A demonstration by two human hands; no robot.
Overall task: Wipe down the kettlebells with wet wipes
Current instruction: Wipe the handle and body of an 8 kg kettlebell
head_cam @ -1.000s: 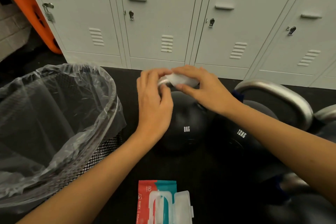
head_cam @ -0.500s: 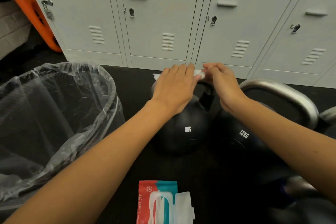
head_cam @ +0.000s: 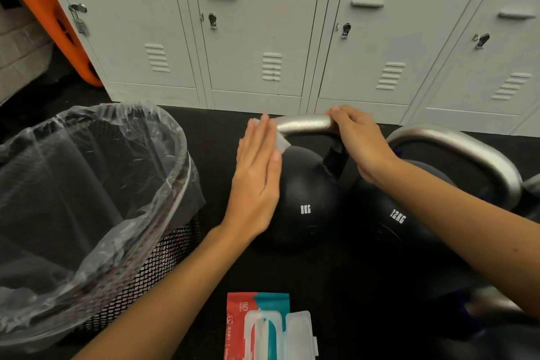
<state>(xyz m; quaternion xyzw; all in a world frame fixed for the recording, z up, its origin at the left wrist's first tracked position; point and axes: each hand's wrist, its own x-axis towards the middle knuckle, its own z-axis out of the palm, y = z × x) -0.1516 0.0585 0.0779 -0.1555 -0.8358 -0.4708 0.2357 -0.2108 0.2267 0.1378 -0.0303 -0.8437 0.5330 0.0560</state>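
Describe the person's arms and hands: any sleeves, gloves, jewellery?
Both forearms are bare up to the frame edge, with no sleeves in view. The left hand and right hand wear no gloves, and no rings, watch or wristband show. Fingers are bare too.

Even indoor light, wide-angle bend, dark lower half

The pale lockers are evenly lit, with no hard shadows, while the black floor and the 8KG kettlebell swallow detail. Soft highlights run along its steel handle and glint on the bin liner. Locker edges lean and curve toward the frame's sides. The wipes pack at the bottom edge looks slightly soft.
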